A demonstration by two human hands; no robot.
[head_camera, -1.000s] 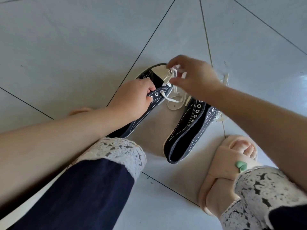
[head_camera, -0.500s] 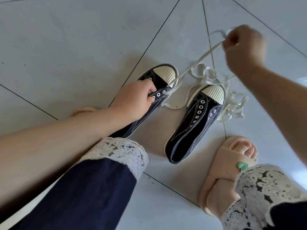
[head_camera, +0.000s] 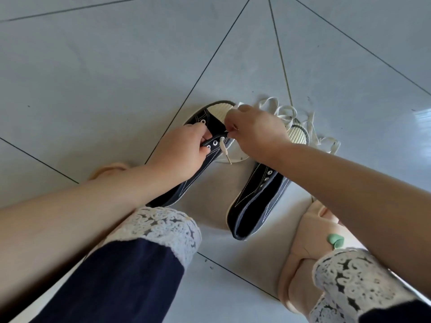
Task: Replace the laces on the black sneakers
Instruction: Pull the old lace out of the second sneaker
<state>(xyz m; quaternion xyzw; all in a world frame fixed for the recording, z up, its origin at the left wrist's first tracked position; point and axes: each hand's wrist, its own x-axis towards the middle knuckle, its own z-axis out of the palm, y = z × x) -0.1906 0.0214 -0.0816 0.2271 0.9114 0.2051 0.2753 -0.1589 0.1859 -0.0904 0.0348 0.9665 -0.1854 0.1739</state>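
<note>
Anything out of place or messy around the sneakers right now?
Only the loose white lace: it lies in a tangled heap on the floor tiles beside the toe of the sneaker on the right. Nothing looks damaged or spilled.

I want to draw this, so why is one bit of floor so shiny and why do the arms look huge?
Head view: light glares off the floor tile at the right edge. Head view: the wide lens swells the near arms and fans the grout lines. Head view: no blur; the left hand gripping the sneaker and the right hand pinching the white lace look sharp.
</note>
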